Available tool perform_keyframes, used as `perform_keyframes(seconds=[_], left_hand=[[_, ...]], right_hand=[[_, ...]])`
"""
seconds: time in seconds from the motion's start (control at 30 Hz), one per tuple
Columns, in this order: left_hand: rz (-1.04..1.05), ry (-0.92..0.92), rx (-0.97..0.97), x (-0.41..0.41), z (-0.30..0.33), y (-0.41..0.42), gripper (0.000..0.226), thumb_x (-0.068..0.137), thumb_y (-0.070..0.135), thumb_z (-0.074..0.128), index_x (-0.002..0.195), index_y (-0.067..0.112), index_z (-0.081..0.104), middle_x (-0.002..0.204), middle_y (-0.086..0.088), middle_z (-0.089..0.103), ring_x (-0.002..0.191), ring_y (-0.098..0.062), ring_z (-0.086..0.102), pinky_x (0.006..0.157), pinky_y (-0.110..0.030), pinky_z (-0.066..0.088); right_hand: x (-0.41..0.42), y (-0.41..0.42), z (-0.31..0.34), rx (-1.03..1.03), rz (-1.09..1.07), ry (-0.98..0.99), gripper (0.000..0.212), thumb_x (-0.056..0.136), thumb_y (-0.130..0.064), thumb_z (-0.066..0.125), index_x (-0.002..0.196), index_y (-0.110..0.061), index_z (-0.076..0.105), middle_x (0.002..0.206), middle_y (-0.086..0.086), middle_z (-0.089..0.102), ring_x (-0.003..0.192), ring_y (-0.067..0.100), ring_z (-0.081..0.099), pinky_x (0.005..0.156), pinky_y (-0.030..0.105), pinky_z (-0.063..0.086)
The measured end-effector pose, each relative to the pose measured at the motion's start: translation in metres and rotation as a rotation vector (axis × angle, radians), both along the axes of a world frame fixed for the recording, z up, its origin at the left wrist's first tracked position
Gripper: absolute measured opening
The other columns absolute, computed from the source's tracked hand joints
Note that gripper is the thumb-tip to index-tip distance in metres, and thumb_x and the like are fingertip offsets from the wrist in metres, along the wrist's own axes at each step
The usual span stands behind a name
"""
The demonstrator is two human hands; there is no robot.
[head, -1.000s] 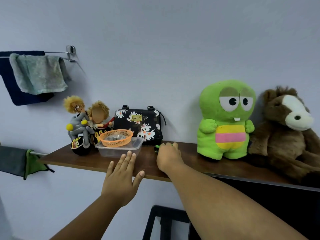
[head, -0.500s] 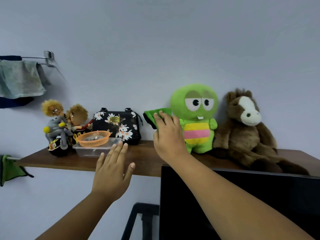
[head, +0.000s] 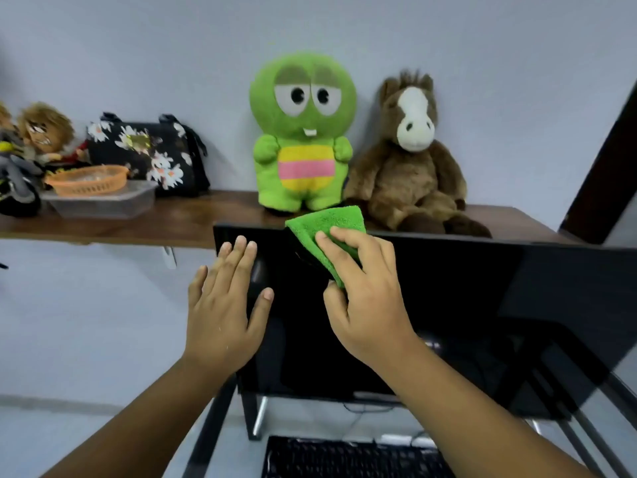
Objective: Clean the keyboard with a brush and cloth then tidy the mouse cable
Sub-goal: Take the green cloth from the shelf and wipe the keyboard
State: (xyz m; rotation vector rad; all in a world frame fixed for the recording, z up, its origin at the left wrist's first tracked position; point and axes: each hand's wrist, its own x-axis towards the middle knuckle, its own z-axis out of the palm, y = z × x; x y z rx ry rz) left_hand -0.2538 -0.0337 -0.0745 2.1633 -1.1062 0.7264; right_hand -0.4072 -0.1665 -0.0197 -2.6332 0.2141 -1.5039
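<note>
My right hand [head: 365,291] grips a folded green cloth [head: 331,229] in front of the top edge of a black monitor [head: 482,305]. The cloth's upper corner sticks up above the fingers. My left hand [head: 224,301] is held flat with its fingers spread and holds nothing, just left of the cloth hand, at the monitor's upper left corner. The black keyboard [head: 348,457] lies at the bottom of the view, below the monitor and partly hidden by my right forearm. No brush or mouse is in view.
A wooden shelf [head: 193,215] runs behind the monitor. On it stand a green plush toy [head: 303,132], a brown plush horse [head: 410,157], a floral black bag [head: 148,153], an orange basket [head: 86,181] on a clear plastic box, and dolls at the far left.
My right hand lifted the green cloth off the shelf and brought it down in front of the monitor. The view tilted down, so the keyboard now shows. The left hand stayed open alongside.
</note>
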Motion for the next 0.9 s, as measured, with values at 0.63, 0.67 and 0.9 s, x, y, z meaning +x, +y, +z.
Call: perform_keyframes(seconds=[0.63,0.67,0.9], left_hand=[[0.091,0.579,0.559,-0.073,-0.222,0.044,0.082,0.085,0.070,0.006,0.155,0.028,0.005,0.162,0.011,0.005,0.148,-0.007,-0.002,0.121,-0.040,0.000],[0.083,0.617,0.619,-0.070,-0.232,0.049,0.085,0.083,0.073,0.007,0.155,0.027,0.002,0.162,0.012,0.003,0.148,-0.007,-0.003,0.121,-0.041,-0.001],[-0.058,0.806,0.794,-0.054,-0.271,0.065,0.106,0.073,0.084,0.037,0.154,0.028,-0.001,0.162,0.010,0.002,0.149,-0.009,0.001,0.120,-0.038,0.001]], right_hand=[[-0.075,0.012,-0.271,0.604,-0.195,0.609,0.053,0.083,-0.008,0.050,0.136,-0.011,0.054,0.119,-0.001,0.048,0.105,0.018,0.040,0.096,0.034,0.047],[-0.070,0.015,-0.281,0.629,-0.222,0.655,0.053,0.083,-0.007,0.052,0.136,-0.010,0.054,0.120,0.000,0.048,0.105,0.019,0.040,0.096,0.036,0.047],[-0.050,0.021,-0.314,0.700,-0.393,1.032,0.060,0.093,-0.028,0.049,0.149,-0.018,0.032,0.142,-0.001,0.032,0.118,0.026,0.036,0.106,0.034,0.039]])
